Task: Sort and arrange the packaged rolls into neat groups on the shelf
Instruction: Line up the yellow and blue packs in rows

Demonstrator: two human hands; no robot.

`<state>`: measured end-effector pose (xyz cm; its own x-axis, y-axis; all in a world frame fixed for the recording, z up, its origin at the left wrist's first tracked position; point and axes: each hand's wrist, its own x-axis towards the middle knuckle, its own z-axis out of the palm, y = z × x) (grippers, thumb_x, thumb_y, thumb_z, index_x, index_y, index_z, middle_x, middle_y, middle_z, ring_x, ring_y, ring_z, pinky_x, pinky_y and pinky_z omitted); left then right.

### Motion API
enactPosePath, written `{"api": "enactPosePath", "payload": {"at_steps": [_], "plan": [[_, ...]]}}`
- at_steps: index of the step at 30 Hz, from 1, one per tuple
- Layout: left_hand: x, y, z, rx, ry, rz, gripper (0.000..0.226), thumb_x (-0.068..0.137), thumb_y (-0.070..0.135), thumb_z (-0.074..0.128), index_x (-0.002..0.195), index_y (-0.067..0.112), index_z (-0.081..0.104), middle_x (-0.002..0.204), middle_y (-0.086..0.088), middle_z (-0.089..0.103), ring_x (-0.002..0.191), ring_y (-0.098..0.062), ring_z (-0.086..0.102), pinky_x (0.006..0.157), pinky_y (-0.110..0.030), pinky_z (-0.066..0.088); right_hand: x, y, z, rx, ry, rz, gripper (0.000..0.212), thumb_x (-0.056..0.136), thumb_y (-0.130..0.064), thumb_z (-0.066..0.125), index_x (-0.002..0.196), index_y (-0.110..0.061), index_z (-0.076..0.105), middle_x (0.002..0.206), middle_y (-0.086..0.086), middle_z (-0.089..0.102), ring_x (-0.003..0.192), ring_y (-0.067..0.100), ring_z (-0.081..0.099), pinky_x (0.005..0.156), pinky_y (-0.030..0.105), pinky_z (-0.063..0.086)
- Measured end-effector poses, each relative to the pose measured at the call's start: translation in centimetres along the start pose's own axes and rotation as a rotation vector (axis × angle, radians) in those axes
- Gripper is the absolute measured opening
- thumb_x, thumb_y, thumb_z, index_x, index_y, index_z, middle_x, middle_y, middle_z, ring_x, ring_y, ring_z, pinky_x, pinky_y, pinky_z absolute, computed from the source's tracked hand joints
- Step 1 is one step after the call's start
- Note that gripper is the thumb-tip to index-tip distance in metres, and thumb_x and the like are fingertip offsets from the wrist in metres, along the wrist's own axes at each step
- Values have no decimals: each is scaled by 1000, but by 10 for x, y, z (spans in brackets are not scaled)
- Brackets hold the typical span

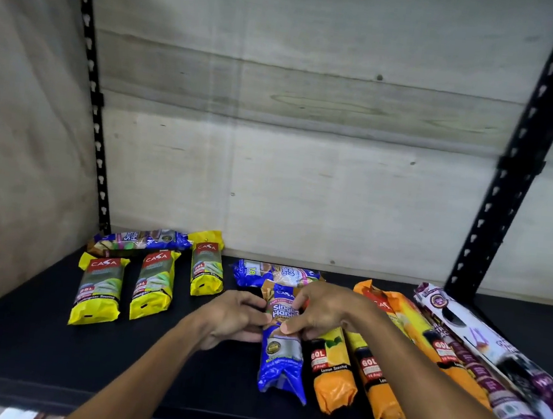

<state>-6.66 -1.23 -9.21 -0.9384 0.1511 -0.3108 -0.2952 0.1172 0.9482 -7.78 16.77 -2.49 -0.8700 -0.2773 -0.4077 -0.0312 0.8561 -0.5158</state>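
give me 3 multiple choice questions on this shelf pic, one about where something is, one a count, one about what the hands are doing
1. Where do the yellow packs lie on the shelf?
A. left part
B. far right
C. under the hands

2. How many yellow packs are there?
A. one
B. three
C. six

3. What are the hands doing?
A. both hang free
B. both hold the blue pack
C. each lifts a purple pack

Answers:
1 A, they lie in a row left of both hands.
2 B, three stand side by side with red labels.
3 B, the left hand touches the pack's side and the right hand has its grip over the top half, thumb on the front.
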Motion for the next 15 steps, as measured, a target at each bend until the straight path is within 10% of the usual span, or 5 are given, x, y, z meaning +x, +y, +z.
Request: {"api": "enactPosePath", "payload": {"at_steps": [5, 15], "plan": [[7, 18, -8, 305, 59, 58, 25, 85, 24, 75, 107, 14, 67, 103, -9, 73, 88, -16, 71, 70, -26, 61, 11, 7, -21, 18, 129, -21, 36, 90, -34, 72, 109, -3, 71, 97, 14, 75, 70, 15, 67, 73, 28, 58], [58, 75, -35, 635, 435, 164, 34, 89, 40, 61, 86, 7, 67, 86, -12, 68, 75, -25, 60, 81, -40, 54, 75, 23, -47, 72, 389, 147, 58, 93, -55, 56, 116, -2, 62, 107, 14, 72, 89, 24, 68, 65, 28, 47]]}}
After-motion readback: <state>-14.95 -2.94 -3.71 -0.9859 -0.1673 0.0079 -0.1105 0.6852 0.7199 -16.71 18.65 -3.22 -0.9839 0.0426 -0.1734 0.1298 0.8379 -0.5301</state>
